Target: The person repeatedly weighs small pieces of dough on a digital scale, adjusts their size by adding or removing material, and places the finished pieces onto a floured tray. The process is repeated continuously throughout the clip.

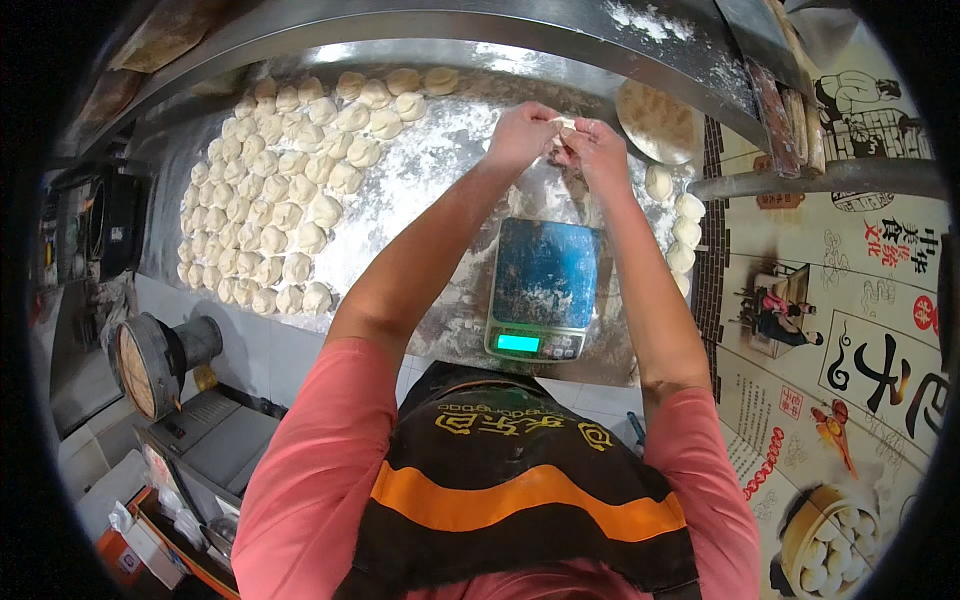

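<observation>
My left hand (521,135) and my right hand (598,150) meet over the far part of a floured metal worktop (405,202). Between their fingers is a small piece of pale dough (564,127), partly hidden by the fingers. Nearer to me, between my forearms, lies a digital kitchen scale (546,274) with a blue, flour-dusted top and a lit green display. Many round dough pieces (274,187) stand in rows on the left of the worktop. Several more dough balls (686,230) are lined up at its right edge.
A round, floured metal pan or lid (656,120) lies at the back right. A metal shelf (450,26) spans the far side. To the right is a printed wall panel (795,315). At lower left stand a round metal machine part (142,364) and a box of items (180,540).
</observation>
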A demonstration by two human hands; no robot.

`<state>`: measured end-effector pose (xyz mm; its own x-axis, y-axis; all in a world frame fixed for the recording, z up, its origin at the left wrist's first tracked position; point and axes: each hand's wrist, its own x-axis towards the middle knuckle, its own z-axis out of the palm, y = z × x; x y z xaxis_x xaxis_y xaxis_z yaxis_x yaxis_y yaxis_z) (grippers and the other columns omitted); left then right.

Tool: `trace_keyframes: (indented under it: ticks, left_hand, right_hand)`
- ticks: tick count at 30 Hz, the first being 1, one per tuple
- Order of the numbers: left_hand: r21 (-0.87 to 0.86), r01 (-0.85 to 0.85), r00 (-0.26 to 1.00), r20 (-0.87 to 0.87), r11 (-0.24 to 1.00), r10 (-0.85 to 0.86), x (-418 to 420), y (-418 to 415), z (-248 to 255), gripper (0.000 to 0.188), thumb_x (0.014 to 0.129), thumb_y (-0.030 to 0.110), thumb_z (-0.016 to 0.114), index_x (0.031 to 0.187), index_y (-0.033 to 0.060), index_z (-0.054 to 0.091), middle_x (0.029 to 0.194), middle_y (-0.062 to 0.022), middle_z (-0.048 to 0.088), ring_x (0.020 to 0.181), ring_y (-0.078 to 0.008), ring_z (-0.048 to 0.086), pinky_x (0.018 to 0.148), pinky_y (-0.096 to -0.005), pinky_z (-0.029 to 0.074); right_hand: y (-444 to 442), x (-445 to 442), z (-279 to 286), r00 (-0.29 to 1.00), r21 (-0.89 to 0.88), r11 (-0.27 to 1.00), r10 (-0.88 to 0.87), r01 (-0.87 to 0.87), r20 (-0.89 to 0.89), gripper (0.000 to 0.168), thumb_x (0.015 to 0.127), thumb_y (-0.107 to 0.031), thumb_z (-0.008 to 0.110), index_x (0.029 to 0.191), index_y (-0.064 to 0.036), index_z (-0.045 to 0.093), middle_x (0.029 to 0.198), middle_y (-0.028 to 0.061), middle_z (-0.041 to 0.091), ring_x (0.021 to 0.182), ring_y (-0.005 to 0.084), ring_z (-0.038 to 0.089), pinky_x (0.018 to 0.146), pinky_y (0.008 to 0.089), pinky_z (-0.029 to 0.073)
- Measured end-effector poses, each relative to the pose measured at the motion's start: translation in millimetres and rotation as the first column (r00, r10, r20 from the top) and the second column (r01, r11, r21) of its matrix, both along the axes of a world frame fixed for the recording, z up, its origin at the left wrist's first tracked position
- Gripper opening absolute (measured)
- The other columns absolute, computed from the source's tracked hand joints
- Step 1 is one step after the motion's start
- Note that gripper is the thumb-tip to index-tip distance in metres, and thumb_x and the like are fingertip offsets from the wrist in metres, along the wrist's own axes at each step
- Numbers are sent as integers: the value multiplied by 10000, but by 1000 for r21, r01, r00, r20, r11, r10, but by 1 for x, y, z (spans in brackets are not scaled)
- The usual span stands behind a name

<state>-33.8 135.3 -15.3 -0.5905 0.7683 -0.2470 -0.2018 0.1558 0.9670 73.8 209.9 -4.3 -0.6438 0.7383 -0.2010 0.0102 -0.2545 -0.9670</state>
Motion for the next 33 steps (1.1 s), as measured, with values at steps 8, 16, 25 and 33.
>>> trace_keyframes:
  ticks: [8,16,25,33]
  left_hand:
    - [-348,-77,895,-437,934,-89,-17,25,-32,333,661,253,680,884,11,628,804,-123,642,704,-230,613,666,-325,475]
    - [-591,109,838,-378,799,-394,-31,31,-23,388,617,322,664,877,34,641,863,-185,627,832,-295,610,718,-365,467]
    - [-264,69,891,-417,962,-178,-1,15,-28,492,619,260,671,1022,19,525,806,-151,596,803,-261,593,697,-341,469]
    - [93,162,935,303,982,-183,42,-64,31,496,721,50,650,1166,44,432,889,-124,587,768,-168,582,658,-283,485]
  right_hand:
    - [21,-19,-36,963,63,998,-23,7,269,211,759,-19,587,949,64,547,728,118,593,509,155,562,473,254,462]
    - [38,-16,-65,826,191,971,10,-142,563,134,731,-65,582,809,40,610,638,119,614,500,180,568,512,342,466]
    - [28,2,-49,942,-36,999,39,-29,332,214,744,-40,524,942,14,585,687,81,566,511,144,533,474,277,474]
    - [-47,77,29,995,-359,929,69,-91,-73,392,827,-167,589,1143,18,450,941,106,584,804,156,583,654,268,500]
